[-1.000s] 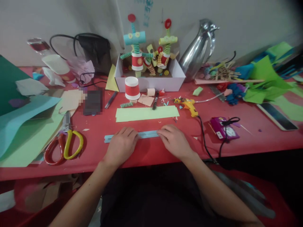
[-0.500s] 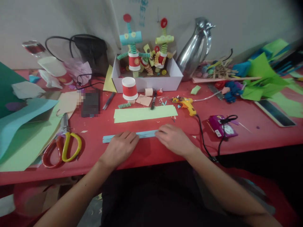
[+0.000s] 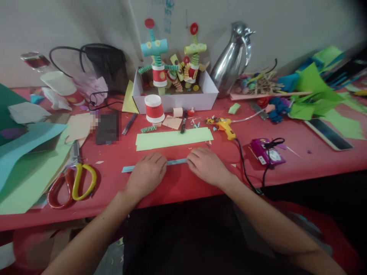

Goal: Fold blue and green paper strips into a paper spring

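Observation:
A narrow blue paper strip [image 3: 176,162] lies across the red table near its front edge. My left hand [image 3: 149,172] is closed over the strip left of its middle, fingers curled down onto it. At the strip's right end my right hand [image 3: 207,165] pinches the paper, covering that end. The strip looks folded lengthwise, and its left end sticks out past my left hand. Just beyond both hands lie light green paper strips [image 3: 174,138], stacked slightly out of line. A small green paper spring [image 3: 148,129] rests behind them.
Scissors [image 3: 71,179] and paper sheets [image 3: 25,172] lie left. A yellow glue gun [image 3: 225,126] and a purple box [image 3: 266,151] with a black cord are right. Behind stand a red-and-white paper cup [image 3: 155,109], a white box [image 3: 174,102] with paper figures, and a steel jug [image 3: 229,63].
The blue strip looks narrower, its upper layer now folded down flat. Both hands stay on it, fingers shifted slightly. The whole view has moved a little.

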The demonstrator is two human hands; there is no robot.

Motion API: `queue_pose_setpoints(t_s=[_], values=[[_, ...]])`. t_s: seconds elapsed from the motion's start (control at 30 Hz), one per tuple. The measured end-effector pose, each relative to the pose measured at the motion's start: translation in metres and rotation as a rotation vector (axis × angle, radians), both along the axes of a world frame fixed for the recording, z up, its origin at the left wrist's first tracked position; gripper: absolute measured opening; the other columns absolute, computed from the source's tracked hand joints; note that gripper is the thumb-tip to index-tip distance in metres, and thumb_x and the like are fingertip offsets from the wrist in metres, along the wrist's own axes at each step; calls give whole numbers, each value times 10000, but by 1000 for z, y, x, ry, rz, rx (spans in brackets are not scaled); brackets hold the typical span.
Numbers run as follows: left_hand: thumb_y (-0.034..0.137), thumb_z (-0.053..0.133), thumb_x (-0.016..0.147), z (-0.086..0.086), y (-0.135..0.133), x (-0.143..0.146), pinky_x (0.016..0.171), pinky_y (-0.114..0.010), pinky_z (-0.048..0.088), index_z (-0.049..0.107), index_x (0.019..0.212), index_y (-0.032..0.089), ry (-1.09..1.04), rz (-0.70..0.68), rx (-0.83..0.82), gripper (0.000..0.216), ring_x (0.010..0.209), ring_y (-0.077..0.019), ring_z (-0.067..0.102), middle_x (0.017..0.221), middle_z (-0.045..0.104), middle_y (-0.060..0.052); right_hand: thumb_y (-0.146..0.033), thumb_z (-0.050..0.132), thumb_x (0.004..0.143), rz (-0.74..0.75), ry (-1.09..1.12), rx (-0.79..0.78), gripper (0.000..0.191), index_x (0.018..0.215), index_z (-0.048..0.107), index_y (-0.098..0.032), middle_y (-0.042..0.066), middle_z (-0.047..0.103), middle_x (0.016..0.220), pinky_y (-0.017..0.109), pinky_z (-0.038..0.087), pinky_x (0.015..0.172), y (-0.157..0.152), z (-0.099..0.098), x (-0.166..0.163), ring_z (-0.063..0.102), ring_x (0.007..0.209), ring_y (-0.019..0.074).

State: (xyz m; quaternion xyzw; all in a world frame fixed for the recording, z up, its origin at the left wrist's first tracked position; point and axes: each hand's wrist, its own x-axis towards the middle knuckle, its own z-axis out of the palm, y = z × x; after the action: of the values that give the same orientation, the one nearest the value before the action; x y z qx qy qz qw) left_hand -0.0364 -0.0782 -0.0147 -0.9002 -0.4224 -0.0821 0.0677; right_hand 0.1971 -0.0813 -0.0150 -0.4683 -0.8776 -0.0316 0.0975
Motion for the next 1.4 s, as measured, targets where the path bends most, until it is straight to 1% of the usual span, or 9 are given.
queue_pose_setpoints(t_s=[0.13,0.27,0.47,0.57,0.73,0.83,0.97,1.2,1.4], values=[[218,381,952,-1,4,5,773,-372,447,602,914,161,-15,126,-61,231,853,-237,572,880,630,-80,-254,393,976,-99,-12,-59,229,905,591,-164,76,633,880,352,331,795,3,4,-5,523,873,222],[251,392,949,2,3,8,699,-349,433,598,900,175,-19,253,-131,225,840,-239,591,884,645,-79,-248,423,972,-155,13,-146,181,933,591,-191,58,642,881,333,322,773,6,6,-4,544,836,201],[247,405,934,10,1,15,683,-347,408,591,898,181,27,325,-150,201,860,-253,601,895,652,-85,-270,443,976,-166,56,-191,174,939,603,-211,36,653,883,321,329,771,8,8,0,574,856,192],[241,392,932,11,-1,19,692,-358,405,592,907,177,57,342,-142,211,863,-261,601,906,654,-91,-297,460,972,-179,32,-187,182,935,610,-201,43,667,887,333,340,775,10,8,0,591,860,203],[255,360,947,6,-5,21,729,-387,411,594,941,163,80,336,-62,251,878,-276,599,934,658,-113,-410,517,938,-217,-38,-154,275,835,611,-173,62,671,832,341,354,728,16,7,3,605,805,222],[270,347,958,2,-7,17,711,-393,411,588,960,159,83,309,5,265,859,-281,601,927,658,-119,-409,542,927,-219,-14,-147,258,811,601,-186,47,670,812,323,348,700,18,5,4,604,788,206],[311,391,952,-2,-7,10,692,-379,412,576,922,173,60,301,47,232,835,-271,604,899,660,-103,-416,565,914,-236,48,-142,251,795,578,-196,32,663,794,308,329,666,15,2,5,596,781,192],[329,404,952,-3,-3,-6,705,-360,419,562,926,199,8,299,-37,206,847,-254,610,930,665,-81,-316,608,898,-244,226,-208,139,869,539,-199,23,652,857,283,327,682,12,-4,20,575,810,168],[324,448,924,-9,-1,-39,737,-336,430,542,865,212,-143,346,-154,158,821,-223,609,906,662,-60,-215,603,882,-232,312,-255,72,844,543,-205,8,634,892,280,324,714,11,-8,29,562,851,163]])
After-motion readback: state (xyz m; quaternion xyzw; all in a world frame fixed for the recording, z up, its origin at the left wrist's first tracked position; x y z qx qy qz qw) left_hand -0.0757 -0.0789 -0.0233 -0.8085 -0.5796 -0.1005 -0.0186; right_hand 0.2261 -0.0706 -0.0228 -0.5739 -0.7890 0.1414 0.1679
